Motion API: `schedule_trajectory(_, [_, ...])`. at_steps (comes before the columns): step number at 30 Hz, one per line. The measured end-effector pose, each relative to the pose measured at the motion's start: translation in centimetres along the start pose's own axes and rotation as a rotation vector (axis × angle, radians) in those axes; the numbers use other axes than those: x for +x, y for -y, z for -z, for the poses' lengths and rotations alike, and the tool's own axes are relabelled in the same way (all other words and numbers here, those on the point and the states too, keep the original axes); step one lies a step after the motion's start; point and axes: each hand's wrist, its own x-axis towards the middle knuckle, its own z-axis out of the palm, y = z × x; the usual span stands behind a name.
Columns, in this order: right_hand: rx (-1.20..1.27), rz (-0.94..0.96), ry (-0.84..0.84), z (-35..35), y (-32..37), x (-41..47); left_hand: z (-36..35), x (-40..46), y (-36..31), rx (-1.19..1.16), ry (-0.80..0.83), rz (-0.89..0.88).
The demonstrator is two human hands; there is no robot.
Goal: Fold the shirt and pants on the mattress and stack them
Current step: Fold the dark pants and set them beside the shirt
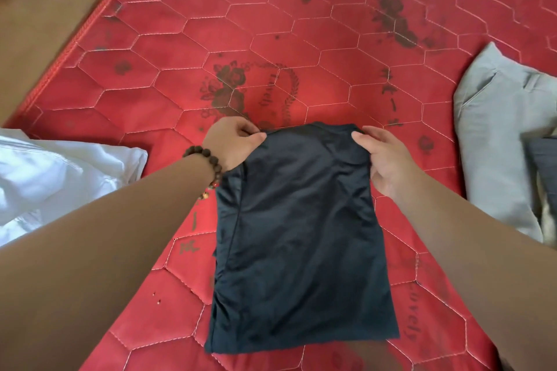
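On quilted red mattress [301,39], smooth dark shirt [301,235] folded rectangular, left hand [232,144] and right hand [388,159] fingers pinching top corners

Word "lovely" printed dark on the red mattress [271,24] inside the wreath emblem, "lovely" again near its right lower edge, other printed characters there illegible
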Motion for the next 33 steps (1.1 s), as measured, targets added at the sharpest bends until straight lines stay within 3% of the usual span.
schedule_trajectory(3, [-0.171,0.071,-0.028,-0.9,0.3,0.5,-0.9,2.2,-2.5,0.185,0.177,-0.058])
schedule_trajectory(5, [-0.211,0.157,-0.044,-1.1,0.5,0.7,-1.0,2.9,-3.5,0.278,0.211,-0.073])
schedule_trajectory(7, [-0.293,0.241,-0.101,-1.0,0.5,0.6,-0.7,2.3,-3.8,0.283,0.081,-0.087])
schedule_trajectory(10, [-0.794,0.523,-0.372,-0.4,-0.6,-1.4,-0.7,-1.3,-3.5,0.376,-0.261,-0.201])
schedule_trajectory(12, [-1.031,0.842,-0.294,-1.1,-2.8,-4.0,-2.3,-4.8,-2.7,0.466,-0.275,-0.371])
schedule_trajectory(14, [-1.236,1.005,-0.023,-2.0,-6.3,-6.5,-5.0,-8.6,-1.4,0.596,-0.073,-0.454])
schedule_trajectory(16, [-1.439,0.974,0.171,-2.5,-9.3,-8.3,-7.2,-10.9,0.3,0.759,0.094,-0.416])
schedule_trajectory(17, [-1.513,0.940,0.178,-2.2,-10.2,-8.5,-7.7,-11.2,1.3,0.809,0.103,-0.400])
schedule_trajectory(24, [-1.713,0.653,-0.019,3.1,-10.6,-9.5,-5.0,-12.8,4.5,0.877,-0.008,-0.252])
schedule_trajectory(26, [-1.706,0.666,-0.056,3.3,-11.2,-11.2,-5.1,-14.9,4.4,0.847,-0.030,-0.255])
schedule_trajectory(30, [-1.649,0.864,0.156,1.1,-14.4,-15.1,-8.5,-20.0,3.7,0.799,0.077,-0.460])
schedule_trajectory(33, [-1.637,0.835,0.179,2.3,-15.7,-16.0,-8.6,-22.0,5.3,0.840,0.136,-0.475])
